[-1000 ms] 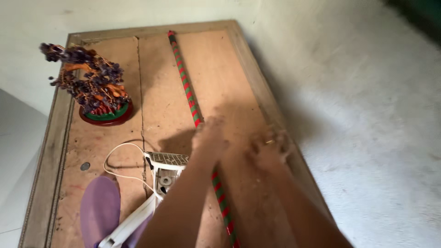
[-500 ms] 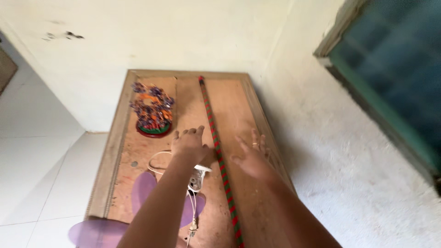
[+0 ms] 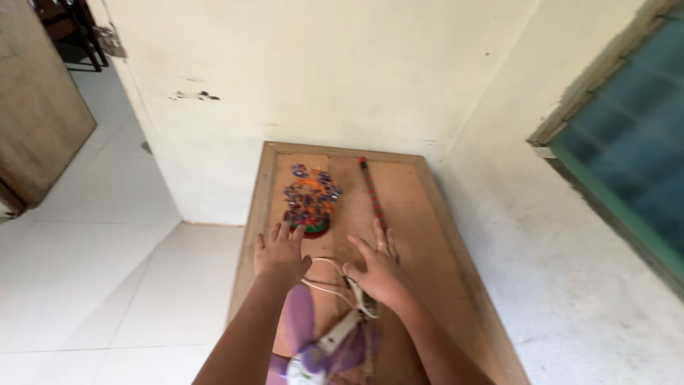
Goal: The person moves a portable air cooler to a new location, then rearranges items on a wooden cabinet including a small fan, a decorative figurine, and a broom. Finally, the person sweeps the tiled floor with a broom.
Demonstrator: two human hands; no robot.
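Ahead of my left hand (image 3: 280,251) the beaded tree (image 3: 311,199) blocks the way. The striped stick (image 3: 372,192) runs past my right hand (image 3: 376,269). Bare table (image 3: 413,214) lies right of it, walls closing two sides; cord (image 3: 324,274) and fan (image 3: 324,346) crowd the near end.

On the wooden board (image 3: 427,235), the beaded ornament (image 3: 311,198) sits far left, the striped stick (image 3: 372,194) to its right; nearer, the fan (image 3: 335,342) and its cord (image 3: 324,274) lie between both hands.
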